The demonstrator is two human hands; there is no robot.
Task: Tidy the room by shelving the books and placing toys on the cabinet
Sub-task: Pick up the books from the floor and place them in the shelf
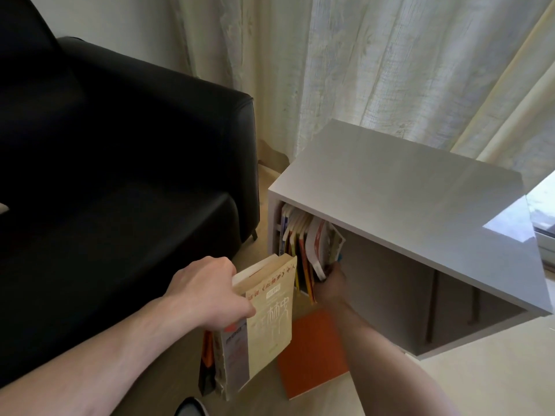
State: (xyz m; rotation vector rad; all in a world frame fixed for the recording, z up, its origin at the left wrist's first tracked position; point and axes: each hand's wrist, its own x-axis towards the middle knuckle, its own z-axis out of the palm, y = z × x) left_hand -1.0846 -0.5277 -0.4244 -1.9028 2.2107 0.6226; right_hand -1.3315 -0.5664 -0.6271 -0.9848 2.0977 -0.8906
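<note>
Left hand: forearm reaching in from lower left, knuckles up, fingers clamped over the top edge of a small stack of books held upright, spines down, just in front of the cabinet's left end; cream cover with dark characters facing right, thinner orange-and-black volumes behind it. Right hand: forearm stretched forward from lower right into the open shelf, fingers closed on the lower edge of the outermost shelved books; grip partly in shadow. Shelved books: row standing at the left end of the compartment, leaning rightward, the last ones curling over. Cabinet: white, glossy top, open front, rest of the compartment dim. Orange book: flat on the pale floor between the two forearms, below the shelf opening. Black leather sofa: left of cabinet. Cream curtain: behind both.
</note>
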